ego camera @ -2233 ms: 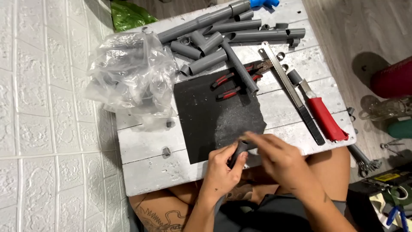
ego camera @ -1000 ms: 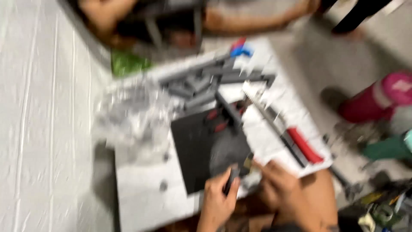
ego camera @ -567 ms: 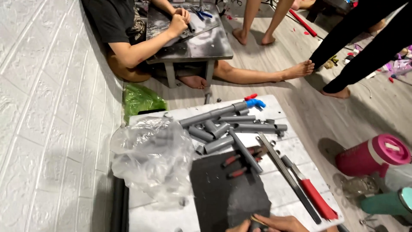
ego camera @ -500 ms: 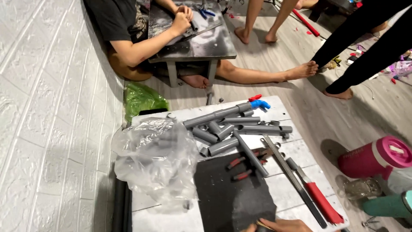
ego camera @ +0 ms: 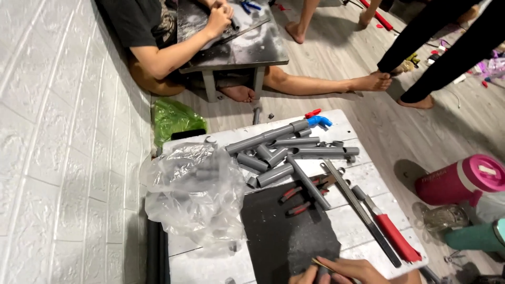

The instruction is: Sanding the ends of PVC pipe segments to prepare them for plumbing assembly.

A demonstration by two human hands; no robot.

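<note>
Nearby, a clear plastic bag (ego camera: 192, 192) of grey pipe fittings; both hands (ego camera: 336, 271) at frame bottom, grip indiscernible.

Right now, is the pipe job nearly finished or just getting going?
Only partly along, I'd guess. Done: several grey pipe pieces lie cut on the white board, some joined with a blue fitting. In hand: at the bottom edge both hands, left hand and right hand, work something small over the black sanding sheet. Left: the clear bag holds more grey parts.
</note>
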